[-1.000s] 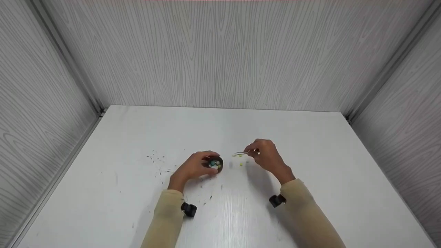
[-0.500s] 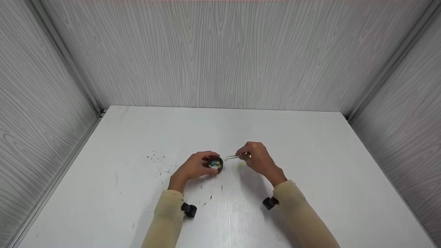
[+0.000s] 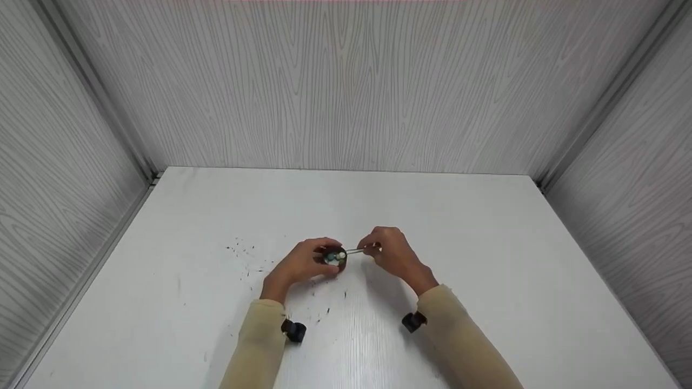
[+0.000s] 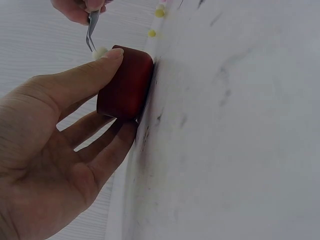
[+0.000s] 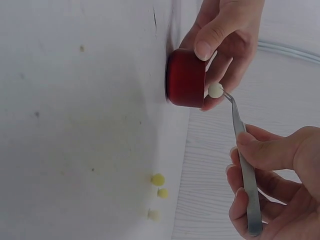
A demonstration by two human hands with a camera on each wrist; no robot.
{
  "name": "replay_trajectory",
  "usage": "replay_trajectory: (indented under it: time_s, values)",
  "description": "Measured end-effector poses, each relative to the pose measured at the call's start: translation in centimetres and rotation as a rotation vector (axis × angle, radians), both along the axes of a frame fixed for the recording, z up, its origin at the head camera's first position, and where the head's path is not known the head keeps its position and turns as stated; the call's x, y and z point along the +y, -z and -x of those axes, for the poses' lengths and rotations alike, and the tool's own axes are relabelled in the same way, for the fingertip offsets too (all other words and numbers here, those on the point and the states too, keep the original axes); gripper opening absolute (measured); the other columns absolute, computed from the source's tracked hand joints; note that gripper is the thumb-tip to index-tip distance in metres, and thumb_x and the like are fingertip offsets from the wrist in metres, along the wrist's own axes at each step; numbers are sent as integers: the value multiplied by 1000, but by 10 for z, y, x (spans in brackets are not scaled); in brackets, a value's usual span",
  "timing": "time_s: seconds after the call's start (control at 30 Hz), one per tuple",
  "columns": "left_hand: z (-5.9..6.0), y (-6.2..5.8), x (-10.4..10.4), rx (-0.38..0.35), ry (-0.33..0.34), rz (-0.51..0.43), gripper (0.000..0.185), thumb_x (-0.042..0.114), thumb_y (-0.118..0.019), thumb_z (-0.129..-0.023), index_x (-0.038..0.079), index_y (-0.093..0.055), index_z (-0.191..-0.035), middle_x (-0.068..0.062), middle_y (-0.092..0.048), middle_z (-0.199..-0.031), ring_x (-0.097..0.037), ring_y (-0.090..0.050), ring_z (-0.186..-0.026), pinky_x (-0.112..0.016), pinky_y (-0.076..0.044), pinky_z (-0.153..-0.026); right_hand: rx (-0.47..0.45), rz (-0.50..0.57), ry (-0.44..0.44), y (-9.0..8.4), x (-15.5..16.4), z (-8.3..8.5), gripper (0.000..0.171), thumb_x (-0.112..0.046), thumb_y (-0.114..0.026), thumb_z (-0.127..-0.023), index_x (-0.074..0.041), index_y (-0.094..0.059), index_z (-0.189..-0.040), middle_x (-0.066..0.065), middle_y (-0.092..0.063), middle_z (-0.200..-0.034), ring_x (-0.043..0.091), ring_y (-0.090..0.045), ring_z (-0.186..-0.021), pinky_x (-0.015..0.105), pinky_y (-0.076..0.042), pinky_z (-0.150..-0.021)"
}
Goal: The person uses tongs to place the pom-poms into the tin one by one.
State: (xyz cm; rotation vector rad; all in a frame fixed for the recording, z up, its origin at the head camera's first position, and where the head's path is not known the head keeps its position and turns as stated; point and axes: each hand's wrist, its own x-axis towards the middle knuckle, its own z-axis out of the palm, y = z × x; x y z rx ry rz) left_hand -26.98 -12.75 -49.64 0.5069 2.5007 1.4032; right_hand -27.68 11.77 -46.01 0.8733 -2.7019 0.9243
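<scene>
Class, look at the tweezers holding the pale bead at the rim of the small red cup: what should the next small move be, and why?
Probably ease the tweezers open so the pale bead drops into the red cup. The bead is pinched at the tips right at the cup's mouth, the left hand steadies the cup on the table, and the right hand holds the tweezers. Three yellow beads lie loose nearby.

a bare recording booth or test cell rather than a lived-in room: grey wood-grain panels (image 3: 346, 81) wall in a plain white counter (image 3: 486, 243) on three sides, joined by metal corner strips (image 3: 594, 113).
</scene>
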Motion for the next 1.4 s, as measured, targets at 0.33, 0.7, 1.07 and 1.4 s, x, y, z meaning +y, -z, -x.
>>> replay_trajectory:
  time_s: [0.33,0.7,1.07,1.4]
  values:
    - [0,-1,-2,3,-13,8,54,14,-82,-88,15,-64,-139,-12,-64,-141,-37,-59,-135,-54,-47,-114,-19,8,-5,3,-7,2,21,10,-72,-88,-7,-83,-94,9,-75,-87,18,-67,-81,35,-58,-74]
    - [0,-1,-4,-2,-23,6,55,16,-82,-88,14,-63,-139,-12,-64,-141,-37,-59,-134,-54,-47,-114,-20,-1,-14,6,-12,3,20,10,-72,-88,-5,-83,-96,11,-75,-90,21,-69,-83,39,-61,-75]
    - [-1,0,-1,5,-14,14,55,15,-82,-89,13,-63,-140,-12,-64,-140,-37,-59,-135,-53,-47,-114,2,-30,-35,9,-12,2,20,9,-72,-89,-6,-83,-96,11,-75,-87,21,-69,-82,36,-60,-74]
    - [2,2,1,36,2,13,54,15,-82,-89,12,-63,-139,-12,-65,-140,-37,-59,-134,-54,-47,-114,-14,-38,-11,11,-11,3,19,7,-73,-89,-6,-83,-98,11,-75,-90,20,-68,-84,35,-59,-75]
